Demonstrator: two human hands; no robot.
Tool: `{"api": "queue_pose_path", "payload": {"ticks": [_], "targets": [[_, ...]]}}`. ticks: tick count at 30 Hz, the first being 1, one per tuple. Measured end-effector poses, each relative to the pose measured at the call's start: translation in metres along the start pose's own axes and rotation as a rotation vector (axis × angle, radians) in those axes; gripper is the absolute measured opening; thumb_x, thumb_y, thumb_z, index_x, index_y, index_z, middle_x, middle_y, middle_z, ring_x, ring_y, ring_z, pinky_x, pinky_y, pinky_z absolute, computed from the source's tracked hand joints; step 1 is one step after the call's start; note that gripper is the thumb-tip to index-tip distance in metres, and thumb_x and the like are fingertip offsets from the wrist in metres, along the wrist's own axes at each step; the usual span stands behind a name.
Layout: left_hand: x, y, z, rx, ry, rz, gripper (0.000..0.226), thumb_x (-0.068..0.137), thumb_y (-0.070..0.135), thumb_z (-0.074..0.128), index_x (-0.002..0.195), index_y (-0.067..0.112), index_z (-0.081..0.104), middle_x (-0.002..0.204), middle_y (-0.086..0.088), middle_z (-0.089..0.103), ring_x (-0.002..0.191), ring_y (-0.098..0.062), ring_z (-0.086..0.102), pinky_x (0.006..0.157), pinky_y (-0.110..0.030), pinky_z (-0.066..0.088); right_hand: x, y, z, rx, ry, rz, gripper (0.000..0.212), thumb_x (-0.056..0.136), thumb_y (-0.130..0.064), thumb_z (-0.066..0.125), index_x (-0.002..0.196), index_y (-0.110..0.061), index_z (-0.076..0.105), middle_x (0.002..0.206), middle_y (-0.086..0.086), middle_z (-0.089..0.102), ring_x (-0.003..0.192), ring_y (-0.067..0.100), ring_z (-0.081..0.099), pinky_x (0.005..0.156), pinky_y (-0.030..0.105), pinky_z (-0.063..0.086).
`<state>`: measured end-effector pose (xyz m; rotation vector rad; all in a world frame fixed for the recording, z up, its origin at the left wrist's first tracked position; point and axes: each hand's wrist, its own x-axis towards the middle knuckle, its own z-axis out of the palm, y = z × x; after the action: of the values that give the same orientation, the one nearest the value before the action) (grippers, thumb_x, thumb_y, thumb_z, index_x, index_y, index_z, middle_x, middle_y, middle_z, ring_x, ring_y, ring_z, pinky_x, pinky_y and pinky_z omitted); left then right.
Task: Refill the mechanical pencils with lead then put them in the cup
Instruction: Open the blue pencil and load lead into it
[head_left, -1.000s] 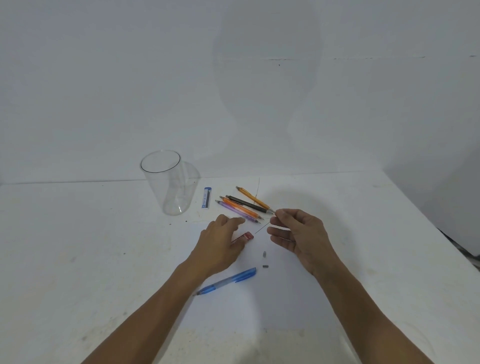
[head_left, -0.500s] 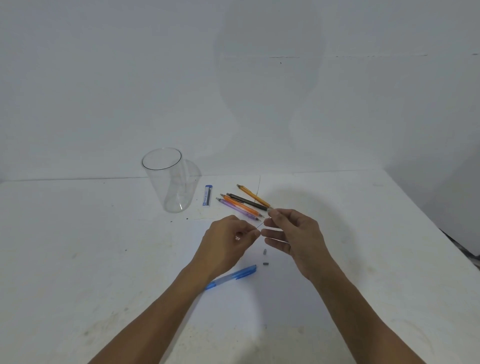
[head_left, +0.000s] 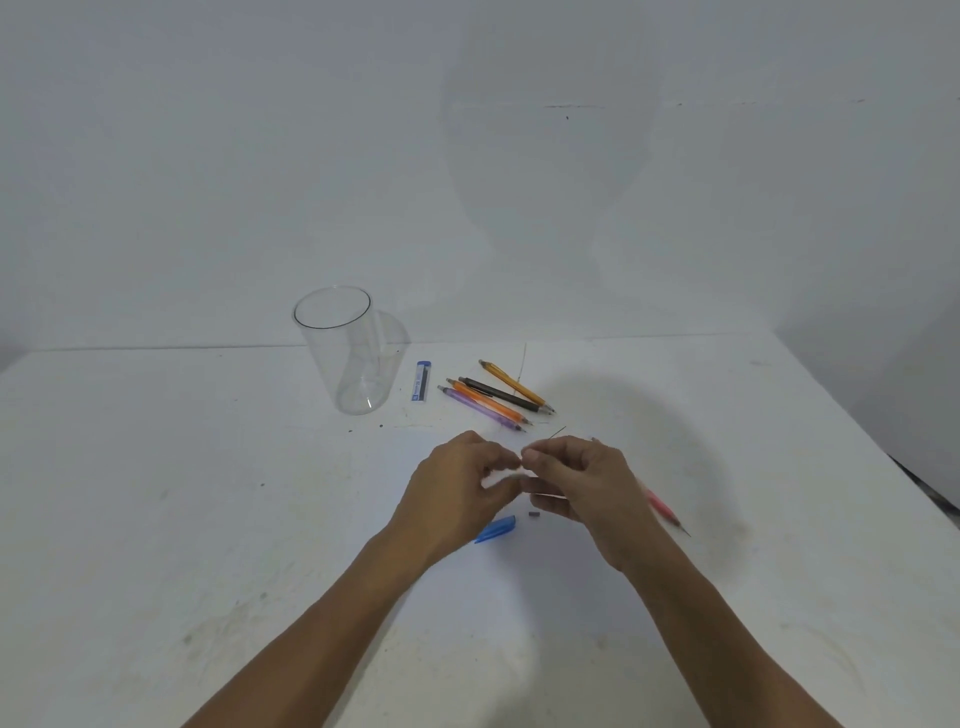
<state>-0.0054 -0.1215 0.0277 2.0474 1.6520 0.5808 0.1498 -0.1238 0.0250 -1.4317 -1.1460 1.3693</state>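
One clear plastic cup (head_left: 337, 364) stands upright at the far left of the white table (head_left: 156, 493). Just to its right lies a small blue lead case (head_left: 422, 382). Next come four pencils in a close row, each slanting from far left to near right: a purple mechanical pencil (head_left: 480, 408), an orange pencil (head_left: 491, 404), a black pencil (head_left: 504, 395) and, farthest, a yellow pencil (head_left: 511, 383).

Nearer you, your left hand (head_left: 457, 493) has its fingers curled, with the tips meeting those of your right hand. Blur hides whether it grips anything. A blue mechanical pencil (head_left: 496, 530) lies partly under that hand, with a small dark piece (head_left: 533, 515) just beside its end.

Your right hand (head_left: 587, 483) pinches a thin dark lead (head_left: 558, 432) between thumb and forefinger, and the lead pokes out toward the far right. A pink mechanical pencil (head_left: 660, 504) shows from behind that hand, its tip pointing near right. You cannot tell whether it is held.
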Motion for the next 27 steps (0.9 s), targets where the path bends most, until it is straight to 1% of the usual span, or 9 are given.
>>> {"api": "queue_pose_path", "payload": {"ticks": [2,3,5,9,14,19,23,25,27], "targets": [[-0.004,-0.004,0.003,0.11,-0.051,0.012,0.047,0.088,0.05,0.062,0.13,0.03,0.058,0.123,0.009,0.06,0.105,-0.009,0.057,0.093,-0.026,0.049,-0.001,0.002,-0.001,0.014,0.041,0.002,0.007,0.09,-0.019,0.066,0.096,-0.02,0.069,0.089,0.001,0.075,0.08,0.017,0.074,0.072,0.024,0.059],[-0.007,-0.006,0.004,0.174,-0.076,0.014,0.048,0.087,0.053,0.061,0.13,0.031,0.057,0.124,0.009,0.059,0.106,-0.01,0.055,0.094,-0.026,0.048,-0.001,0.004,-0.001,0.012,0.062,0.002,0.005,0.09,-0.019,0.066,0.093,-0.022,0.068,0.088,0.0,0.075,0.079,0.016,0.074,0.07,0.023,0.059],[-0.012,-0.008,0.006,0.271,-0.131,0.025,0.047,0.088,0.053,0.06,0.129,0.03,0.057,0.124,0.008,0.057,0.104,-0.01,0.053,0.089,-0.023,0.045,-0.001,0.006,-0.002,0.008,0.082,0.003,0.005,0.09,-0.019,0.066,0.091,-0.023,0.068,0.088,0.001,0.075,0.078,0.016,0.074,0.069,0.023,0.059],[-0.014,-0.01,0.01,0.304,-0.154,0.039,0.043,0.09,0.049,0.06,0.128,0.028,0.06,0.123,0.007,0.057,0.102,-0.01,0.054,0.087,-0.02,0.044,-0.002,0.008,-0.002,0.01,0.105,0.012,0.006,0.089,-0.019,0.067,0.089,-0.024,0.068,0.087,0.0,0.075,0.078,0.016,0.074,0.069,0.024,0.059],[-0.013,-0.01,0.01,0.322,-0.161,0.081,0.032,0.092,0.042,0.06,0.12,0.028,0.066,0.111,0.007,0.063,0.095,-0.009,0.057,0.084,-0.019,0.048,-0.005,0.009,-0.004,0.044,0.111,0.001,0.006,0.089,-0.015,0.067,0.094,-0.019,0.068,0.09,0.003,0.075,0.079,0.017,0.074,0.074,0.028,0.06],[-0.008,-0.009,0.005,0.205,-0.13,0.03,0.023,0.091,0.039,0.063,0.109,0.025,0.066,0.106,0.006,0.066,0.088,-0.009,0.058,0.08,-0.018,0.047,-0.008,0.004,-0.006,0.094,0.082,-0.044,0.008,0.09,-0.013,0.066,0.098,-0.014,0.068,0.092,0.006,0.076,0.079,0.018,0.074,0.073,0.028,0.06],[-0.001,0.001,-0.017,0.021,0.035,0.06,0.022,0.09,0.036,0.065,0.107,0.022,0.066,0.103,0.007,0.069,0.09,-0.011,0.063,0.087,-0.024,0.051,-0.012,-0.008,-0.006,0.208,0.083,-0.177,0.009,0.092,-0.009,0.061,0.099,-0.01,0.066,0.09,0.003,0.076,0.082,0.021,0.074,0.073,0.031,0.061],[0.003,0.006,-0.025,-0.071,0.098,0.067,0.018,0.089,0.032,0.066,0.105,0.023,0.066,0.104,0.007,0.069,0.093,-0.009,0.063,0.09,-0.022,0.049,-0.013,-0.014,-0.005,0.225,0.103,-0.251,0.009,0.093,-0.007,0.059,0.097,-0.01,0.066,0.088,0.002,0.076,0.081,0.021,0.075,0.072,0.031,0.061],[0.005,0.008,-0.026,-0.105,0.13,0.089,0.018,0.09,0.029,0.065,0.107,0.023,0.066,0.108,0.009,0.07,0.097,-0.006,0.062,0.091,-0.019,0.045,-0.013,-0.018,-0.003,0.211,0.115,-0.328,0.009,0.094,-0.005,0.058,0.096,-0.009,0.066,0.087,0.003,0.076,0.081,0.022,0.075,0.072,0.031,0.061]]}}
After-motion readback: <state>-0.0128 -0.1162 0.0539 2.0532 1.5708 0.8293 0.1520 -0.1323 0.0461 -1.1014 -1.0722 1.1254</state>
